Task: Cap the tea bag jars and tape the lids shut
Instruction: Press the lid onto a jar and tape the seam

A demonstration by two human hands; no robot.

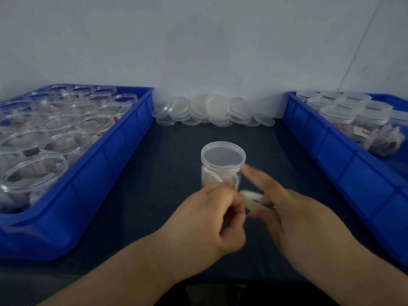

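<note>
**Capped jar at mid-table, both hands close in front**

The jar (213, 178) stands upright on the dark table (167, 173), midway between two blue bins. It is clear plastic with pale tea bags inside, and a frosted lid (223, 154) sits on its mouth. Whether any tape is on it I cannot tell.

The left hand (212, 219) is just in front of the jar and hides its base. Its fingers are curled tight with the thumb against the forefinger, but what it pinches, if anything, is not clear. The right hand (293, 217) is blurred. Its forefinger (256, 175) is stretched out to the lid's near rim, and a pale roll (251, 198) is held between that finger and the thumb.

The left bin (106, 173) is packed with open jars (64, 142) of tea bags. The right bin (344, 164) holds capped jars (337, 113) and some loose tea bags (384, 140). Spare lids (214, 111) are heaped along the wall (198, 51) behind the jar, well apart from it.
</note>
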